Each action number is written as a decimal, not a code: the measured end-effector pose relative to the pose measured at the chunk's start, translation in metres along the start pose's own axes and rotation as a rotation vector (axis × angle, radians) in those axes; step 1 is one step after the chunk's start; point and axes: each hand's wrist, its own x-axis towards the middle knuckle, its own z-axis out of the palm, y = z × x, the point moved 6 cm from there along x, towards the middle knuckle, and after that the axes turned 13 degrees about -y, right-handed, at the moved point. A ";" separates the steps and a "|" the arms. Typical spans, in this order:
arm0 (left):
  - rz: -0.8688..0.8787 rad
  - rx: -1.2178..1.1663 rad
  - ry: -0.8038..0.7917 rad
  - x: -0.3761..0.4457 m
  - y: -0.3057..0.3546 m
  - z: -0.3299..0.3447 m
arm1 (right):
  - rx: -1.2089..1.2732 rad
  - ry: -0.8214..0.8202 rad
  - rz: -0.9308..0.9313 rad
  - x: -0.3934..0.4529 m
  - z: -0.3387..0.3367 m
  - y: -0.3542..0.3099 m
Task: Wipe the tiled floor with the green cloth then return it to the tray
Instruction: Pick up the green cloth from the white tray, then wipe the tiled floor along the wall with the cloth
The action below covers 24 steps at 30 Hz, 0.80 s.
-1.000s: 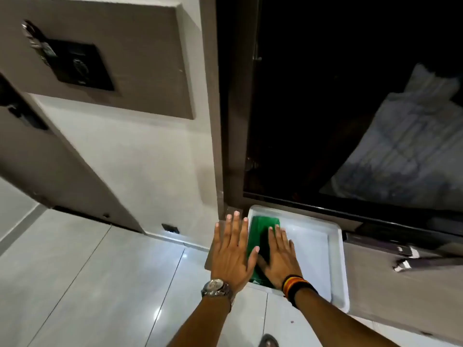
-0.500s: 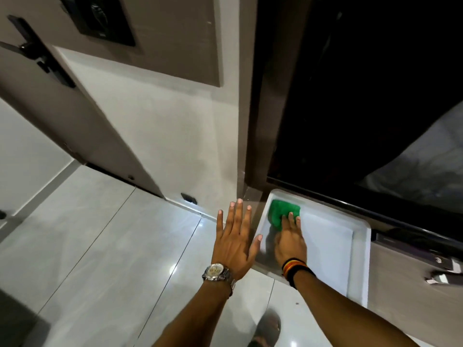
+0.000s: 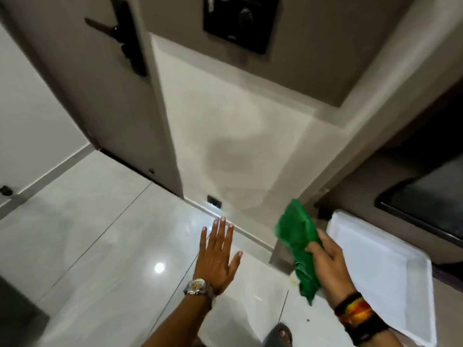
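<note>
open tiled floor (image 3: 105,221) left, wall (image 3: 238,146) ahead, tray (image 3: 390,266) right

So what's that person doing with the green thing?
A person is getting ready to wipe the floor. Their right hand holds a crumpled green cloth up in the air, just to the left of the white tray, which has nothing in it. Their left hand, the one with the watch, is spread open above the shiny tiled floor and holds nothing. The cloth isn't touching the floor yet, so no wiping is happening right now.
</note>
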 end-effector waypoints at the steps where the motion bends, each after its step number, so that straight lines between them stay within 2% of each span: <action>1: -0.018 0.009 -0.020 -0.007 -0.016 0.005 | 0.039 -0.040 0.020 0.009 0.021 0.004; 7: -0.138 -0.044 -0.062 -0.038 -0.090 0.062 | 0.053 -0.196 0.242 0.094 0.147 0.079; 12: -0.251 -0.122 -0.041 -0.044 -0.151 0.140 | -0.118 -0.267 0.444 0.191 0.208 0.217; 17: -0.306 -0.118 -0.099 -0.029 -0.210 0.258 | -0.339 -0.220 0.568 0.287 0.224 0.357; 21: -0.320 -0.110 -0.095 0.004 -0.252 0.350 | -0.472 -0.216 0.528 0.365 0.230 0.443; 24: -0.306 -0.114 -0.106 0.040 -0.279 0.416 | -0.670 -0.229 0.385 0.424 0.239 0.496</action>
